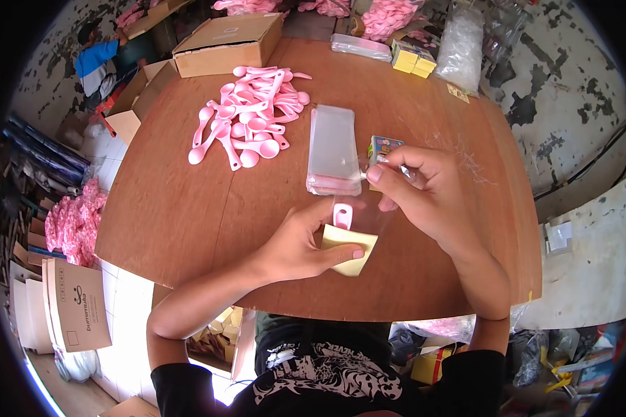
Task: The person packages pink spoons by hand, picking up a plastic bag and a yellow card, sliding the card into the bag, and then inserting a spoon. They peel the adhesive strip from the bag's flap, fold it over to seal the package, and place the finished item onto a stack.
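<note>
Two hands were busy over the near edge of a brown wooden tabletop (167,222), with a black printed T-shirt (327,375) right below it. So the left hand (305,238) had its grip clamped on a yellow card (351,251), thumb across the front. A pale pink handle (343,218) with a hole in it poked up just behind the card's top edge; the rest of it was hidden. Right hand (428,187) was a little farther out and higher, its grip pinched together on some clear film (364,176), pretty hard to make out tbh.

Just past that sat a stack of clear bags (334,142), and a small colourful box (382,146) was beside it, partly covered by the right hand. Farther off to the left, a loose heap of pink spoons (247,118) was spread on the wood. Way at the back were a cardboard box (226,45), some yellow boxes (414,59) and a bulky clear plastic bundle (460,48). Far left, off the table, was another person (97,62) in a blue top.
</note>
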The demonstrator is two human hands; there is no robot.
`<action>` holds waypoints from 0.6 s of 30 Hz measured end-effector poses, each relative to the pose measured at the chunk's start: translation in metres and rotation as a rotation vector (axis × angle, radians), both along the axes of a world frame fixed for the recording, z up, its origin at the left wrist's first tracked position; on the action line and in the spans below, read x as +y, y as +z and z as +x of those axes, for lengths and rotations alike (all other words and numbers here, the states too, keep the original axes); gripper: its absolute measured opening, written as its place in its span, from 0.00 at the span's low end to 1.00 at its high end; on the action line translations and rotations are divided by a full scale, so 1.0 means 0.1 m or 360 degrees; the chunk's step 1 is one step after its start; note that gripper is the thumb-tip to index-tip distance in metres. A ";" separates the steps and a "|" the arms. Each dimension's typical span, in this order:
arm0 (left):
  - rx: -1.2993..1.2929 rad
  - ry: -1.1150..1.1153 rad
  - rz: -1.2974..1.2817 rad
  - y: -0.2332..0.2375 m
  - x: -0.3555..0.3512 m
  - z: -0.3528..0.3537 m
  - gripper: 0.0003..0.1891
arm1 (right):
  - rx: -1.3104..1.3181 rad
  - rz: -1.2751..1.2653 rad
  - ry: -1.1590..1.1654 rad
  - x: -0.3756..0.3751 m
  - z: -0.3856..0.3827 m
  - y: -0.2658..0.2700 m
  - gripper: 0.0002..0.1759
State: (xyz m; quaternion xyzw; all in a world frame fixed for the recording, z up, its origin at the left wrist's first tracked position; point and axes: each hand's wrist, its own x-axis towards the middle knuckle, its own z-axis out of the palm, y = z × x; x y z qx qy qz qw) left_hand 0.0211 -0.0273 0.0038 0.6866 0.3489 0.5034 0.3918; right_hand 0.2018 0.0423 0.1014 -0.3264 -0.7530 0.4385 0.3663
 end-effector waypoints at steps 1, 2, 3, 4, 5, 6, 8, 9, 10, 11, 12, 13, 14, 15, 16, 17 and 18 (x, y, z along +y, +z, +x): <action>-0.0019 -0.0072 -0.0262 -0.03 -0.01 0.02 0.29 | 0.0026 -0.0135 0.0041 0.06 0.02 -0.11 0.09; -0.0028 -0.0032 -0.0150 -0.05 0.00 0.04 0.23 | 0.0052 -0.0271 0.0081 0.11 0.05 -0.18 0.11; -0.0028 -0.0033 -0.0152 -0.05 0.00 0.05 0.23 | 0.0052 -0.0272 0.0080 0.12 0.09 -0.21 0.11; -0.0034 -0.0033 -0.0231 -0.05 0.01 0.04 0.22 | 0.0110 -0.0465 0.0076 0.12 0.13 -0.23 0.12; -0.0041 -0.0031 -0.0309 -0.05 0.02 0.04 0.22 | 0.0166 -0.0658 0.0075 0.13 0.18 -0.26 0.13; -0.0043 -0.0023 -0.0308 -0.07 0.03 0.03 0.22 | 0.0154 -0.0731 0.0149 0.16 0.24 -0.37 0.14; -0.0041 0.0027 -0.0363 -0.14 0.07 0.03 0.22 | 0.0142 -0.0669 0.0177 0.12 0.25 -0.59 0.15; -0.0041 0.0029 -0.0363 -0.13 0.07 0.03 0.22 | 0.0136 -0.0608 0.0194 0.07 0.25 -0.66 0.15; -0.0023 0.0005 -0.0358 -0.12 0.07 0.03 0.21 | 0.0204 -0.0641 0.0185 0.03 0.22 -0.69 0.09; -0.0001 -0.0023 -0.0355 -0.12 0.08 0.04 0.21 | 0.0210 -0.0646 0.0180 0.03 0.23 -0.74 0.09; 0.0006 -0.0030 -0.0362 -0.11 0.07 0.06 0.21 | 0.0217 -0.0617 0.0178 0.03 0.25 -0.79 0.09; -0.0206 -0.0039 -0.0412 -0.10 0.06 0.08 0.17 | 0.0225 -0.0589 0.0178 0.04 0.25 -0.83 0.08; -0.0417 -0.0047 -0.0463 -0.10 0.05 0.09 0.15 | 0.0237 -0.0609 0.0200 0.04 0.26 -0.85 0.08; -0.0408 -0.0054 -0.0472 -0.10 0.06 0.08 0.15 | 0.0247 -0.0615 0.0192 0.03 0.26 -0.87 0.08; -0.0428 -0.0046 -0.0473 -0.10 0.09 0.05 0.13 | 0.0265 -0.0618 0.0207 0.03 0.27 -0.88 0.08; -0.0450 -0.0035 -0.0472 -0.11 0.11 0.03 0.13 | 0.0280 -0.0619 0.0225 0.04 0.28 -0.89 0.08; -0.0415 0.0003 -0.0494 -0.13 0.12 0.03 0.17 | 0.0283 -0.0621 0.0223 0.03 0.28 -0.90 0.08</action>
